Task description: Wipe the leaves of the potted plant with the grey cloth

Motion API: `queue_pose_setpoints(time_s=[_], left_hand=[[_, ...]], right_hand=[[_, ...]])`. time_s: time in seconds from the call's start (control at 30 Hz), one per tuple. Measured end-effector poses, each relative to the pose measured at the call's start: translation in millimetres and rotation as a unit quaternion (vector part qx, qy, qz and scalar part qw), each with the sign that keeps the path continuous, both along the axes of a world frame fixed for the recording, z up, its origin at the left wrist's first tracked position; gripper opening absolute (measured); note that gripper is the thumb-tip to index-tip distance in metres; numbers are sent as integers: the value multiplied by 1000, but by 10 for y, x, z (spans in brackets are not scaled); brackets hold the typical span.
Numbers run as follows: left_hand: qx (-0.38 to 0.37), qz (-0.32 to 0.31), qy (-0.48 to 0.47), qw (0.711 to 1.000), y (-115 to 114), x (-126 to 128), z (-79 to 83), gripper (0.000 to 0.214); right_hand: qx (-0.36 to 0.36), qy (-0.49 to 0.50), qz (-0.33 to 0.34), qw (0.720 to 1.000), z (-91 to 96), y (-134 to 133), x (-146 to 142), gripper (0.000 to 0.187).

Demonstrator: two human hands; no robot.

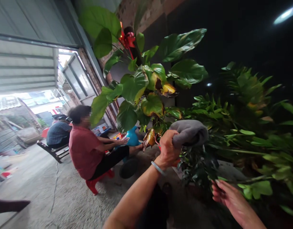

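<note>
A bunched grey cloth [190,132] is gripped in my left hand [169,148], which is raised in front of the plants and wears a pale bracelet on its wrist. Lower and to the right, my right hand [225,194] is closed with thumb and fingers pinched on a dark, thin, stem-like thing [212,168]; blur and shadow hide what it is. Behind the cloth rises a tall plant with broad green leaves [134,82], several of them yellowed and brown at the edges. Dense smaller foliage [251,143] lies around and beyond my right hand.
To the left, a person in a red shirt [83,152] sits on a red stool [92,186], hands near a blue object [132,136]. Another person [57,132] sits on a dark bench [57,154] behind. A dark basin [129,168] stands on the concrete floor [72,203]. A red bow [127,39] hangs above.
</note>
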State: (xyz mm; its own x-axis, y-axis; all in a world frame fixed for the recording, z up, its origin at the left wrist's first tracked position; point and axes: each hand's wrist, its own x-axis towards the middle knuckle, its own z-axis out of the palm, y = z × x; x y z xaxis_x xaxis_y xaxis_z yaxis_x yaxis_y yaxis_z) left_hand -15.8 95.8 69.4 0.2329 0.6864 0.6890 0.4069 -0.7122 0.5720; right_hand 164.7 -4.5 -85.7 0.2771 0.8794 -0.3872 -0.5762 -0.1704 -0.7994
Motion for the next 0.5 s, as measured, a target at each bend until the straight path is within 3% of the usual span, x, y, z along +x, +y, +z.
queue_pose_setpoints(time_s=[0.07,0.13,0.2,0.23,0.3,0.4,0.5], left_hand=[[19,-47,91,995,-25,13,-216,23],[-1,-152,213,965,-123,-44,-431,25],[-21,-226,285,931,-229,-137,-526,29],[-28,-233,286,929,-262,-178,-510,28],[-41,-184,221,957,-264,-213,-373,26],[-55,-44,60,996,-133,-114,-112,30],[-64,36,-14,997,-25,59,-96,36]], right_hand=[[4,-8,0,1000,2,1,0,37],[12,-12,6,1000,-2,-8,24,36],[14,-12,13,1000,-1,-21,62,37],[12,-12,12,1000,4,-28,79,37],[2,-13,12,1000,28,-35,97,38],[-11,-16,10,1000,105,-34,62,37],[-9,-8,5,1000,182,-32,-9,39]])
